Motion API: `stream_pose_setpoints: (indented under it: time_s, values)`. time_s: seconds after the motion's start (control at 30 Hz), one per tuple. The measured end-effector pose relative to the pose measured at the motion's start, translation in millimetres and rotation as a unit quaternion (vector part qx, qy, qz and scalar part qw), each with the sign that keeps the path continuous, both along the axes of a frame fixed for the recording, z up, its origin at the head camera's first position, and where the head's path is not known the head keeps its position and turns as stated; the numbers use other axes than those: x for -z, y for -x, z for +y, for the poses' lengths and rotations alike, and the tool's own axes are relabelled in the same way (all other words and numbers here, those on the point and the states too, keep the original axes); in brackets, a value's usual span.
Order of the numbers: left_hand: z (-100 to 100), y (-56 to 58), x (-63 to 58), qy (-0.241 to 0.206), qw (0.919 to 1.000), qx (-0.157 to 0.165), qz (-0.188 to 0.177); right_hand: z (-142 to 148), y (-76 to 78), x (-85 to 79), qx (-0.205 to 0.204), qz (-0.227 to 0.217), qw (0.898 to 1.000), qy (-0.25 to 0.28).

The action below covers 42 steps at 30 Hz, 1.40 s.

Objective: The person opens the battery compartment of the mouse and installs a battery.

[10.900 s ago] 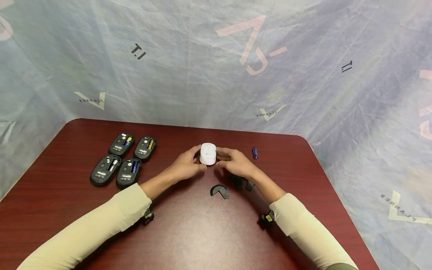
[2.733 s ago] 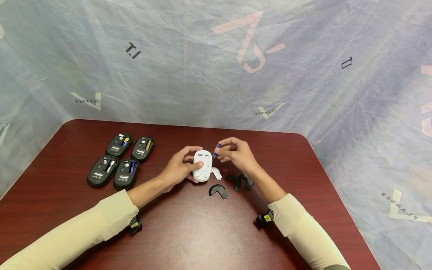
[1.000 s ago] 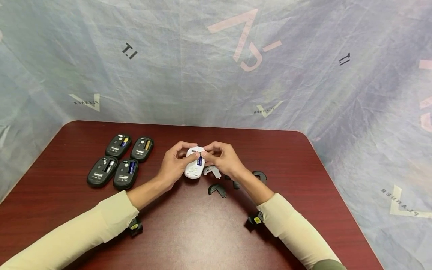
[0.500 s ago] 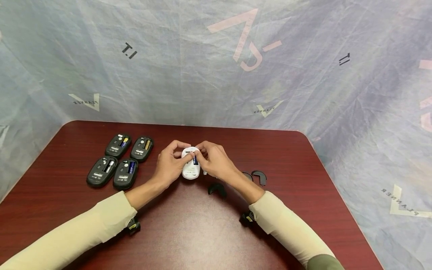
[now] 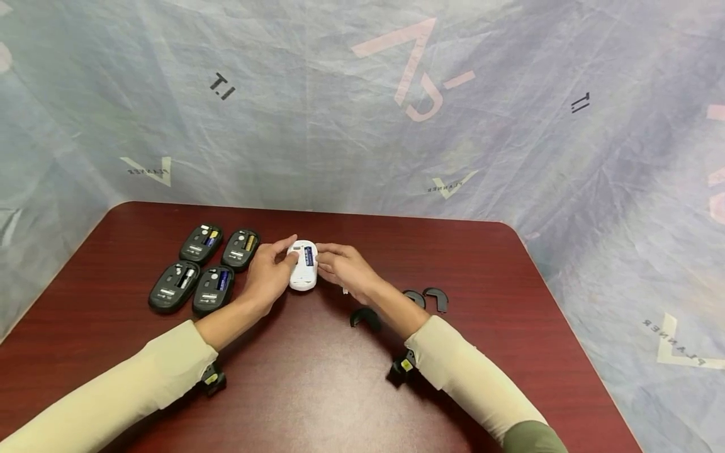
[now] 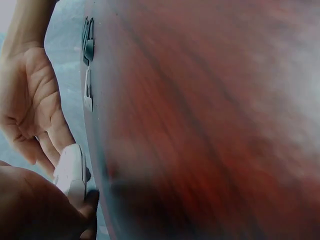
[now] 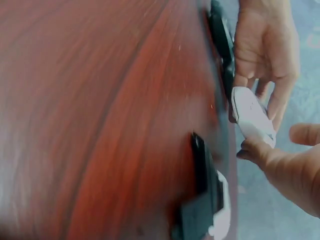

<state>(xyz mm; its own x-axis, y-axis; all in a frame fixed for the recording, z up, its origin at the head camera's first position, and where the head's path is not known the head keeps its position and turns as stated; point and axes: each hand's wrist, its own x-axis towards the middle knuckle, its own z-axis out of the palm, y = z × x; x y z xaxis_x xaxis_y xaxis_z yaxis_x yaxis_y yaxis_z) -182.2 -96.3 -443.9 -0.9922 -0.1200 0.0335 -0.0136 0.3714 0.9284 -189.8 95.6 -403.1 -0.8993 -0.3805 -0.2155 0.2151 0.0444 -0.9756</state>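
A white computer mouse (image 5: 303, 277) is held underside up above the far middle of the table, a blue battery (image 5: 308, 256) lying in its uncovered slot. My left hand (image 5: 270, 270) grips it from the left, thumb over the underside. At its right side is my right hand (image 5: 348, 270), fingers extended and touching the edge; in the left wrist view this right hand (image 6: 37, 95) shows loosely straight fingers. A sliver of the white battery cover (image 5: 345, 290) peeks out below the right hand, most of it hidden.
Several black mice (image 5: 212, 289) lie underside up at the left with batteries in their slots. Black covers lie at the right: one cover (image 5: 365, 318) before the right wrist, another cover (image 5: 437, 299) beyond the forearm. A fabric backdrop (image 5: 317, 113) stands behind the table.
The battery, pinched by my right hand earlier, now sits in the mouse slot. The mouse and both hands have shifted left. My right thumb and fingers have come off the battery.
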Motion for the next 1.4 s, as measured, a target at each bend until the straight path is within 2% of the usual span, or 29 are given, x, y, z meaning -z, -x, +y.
stream_pose_setpoints:
  time_s: [0.03,0.07,0.17,0.23,0.33,0.47,0.57,0.67,0.8,0.93,1.03,1.1,1.17,1.27,1.33,1.4]
  values:
    - [-2.4,2.1,3.9,0.01,0.9999,0.0,0.004,-2.6,0.9,1.4,-0.005,-0.021,1.0,0.016]
    - [-3.6,1.2,2.4,0.019,0.9998,0.005,0.003,-5.1,1.9,3.0,-0.009,-0.036,0.999,0.028]
    - [-8.0,4.4,5.5,0.023,0.9996,0.016,0.009,-12.9,6.2,8.1,-0.012,-0.055,0.997,0.044]
    - [-9.2,3.0,0.9,0.006,0.9995,0.031,0.004,-18.9,9.0,10.9,-0.007,-0.057,0.997,0.048]
    - [-11.8,4.3,-0.3,-0.007,0.9993,0.035,-0.006,-28.2,11.7,12.9,0.004,-0.058,0.997,0.049]
    - [-17.8,14.0,11.5,0.008,0.9991,0.039,-0.014,-38.7,13.5,14.3,0.008,-0.055,0.997,0.046]
    - [-19.9,17.8,13.7,0.01,0.9984,0.051,-0.023,-43.7,14.5,15.5,0.006,-0.05,0.997,0.051]
    - [-18.4,15.4,7.0,0.009,0.9983,0.05,-0.029,-45.7,14.4,16.8,0.002,-0.047,0.997,0.053]
    - [-14.1,5.7,-11.4,0.001,0.9974,0.061,-0.039,-44.8,12.6,17.0,-0.006,-0.044,0.998,0.048]
    - [-12.1,0.9,-19.4,0.003,0.9973,0.062,-0.04,-42.1,10.5,15.8,-0.005,-0.042,0.998,0.039]
    - [-13.2,2.5,-16.7,0.022,0.9974,0.059,-0.035,-38.2,8.7,13.8,-0.001,-0.029,0.999,0.019]
    - [-15.3,4.3,-15.4,0.039,0.9962,0.071,-0.034,-33.2,6.9,10.8,-0.006,-0.013,1.0,-0.002]
    - [-19.0,11.1,-3.4,0.066,0.9948,0.077,-0.011,-26.4,4.8,7.2,-0.013,0.01,1.0,-0.021]
    - [-17.5,7.7,-10.8,0.095,0.9912,0.093,0.001,-12.3,1.4,0.7,-0.019,0.047,0.998,-0.045]
    - [-14.9,5.0,-17.9,0.109,0.9888,0.102,0.003,-0.7,-0.1,-3.0,-0.01,0.072,0.996,-0.054]
    - [-11.2,0.0,-32.5,0.12,0.987,0.107,-0.007,12.7,-0.6,-6.1,0.002,0.088,0.994,-0.062]
